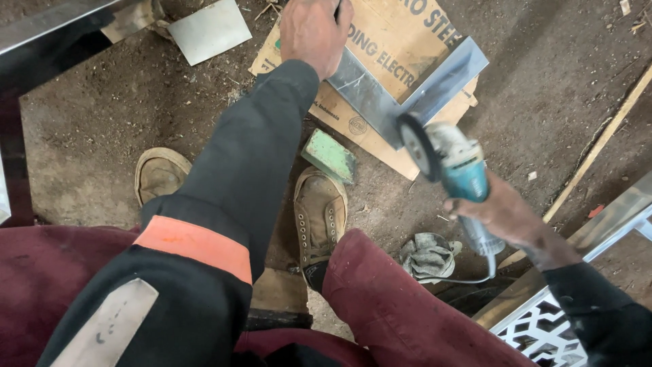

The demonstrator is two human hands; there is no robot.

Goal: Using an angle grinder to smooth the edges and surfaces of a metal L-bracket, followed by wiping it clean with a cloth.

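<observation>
Your left hand [314, 32] sits at the top centre of the frame, palm down on the upper end of the metal angle piece [401, 85], fingers curled over its far edge and pinning it to the flattened cardboard box [394, 41] beneath. Your right hand [506, 214], right of centre, is closed tight around the body of the teal angle grinder [451, 160], holding it clear of the ground.

The angle piece runs on a slant from your left hand down towards the middle of the frame, then folds up to the right as a shiny flap. The grinder's dark disc [415, 146] stands on edge just below the lower corner of that fold, very near or touching it; which one, you cannot tell here. So the work lies up and to the left of your right hand, with the disc nearer the fold than your left hand's fingers, which stay well apart from it.

A green block [331, 156] lies beside your shoe [319, 217].
</observation>
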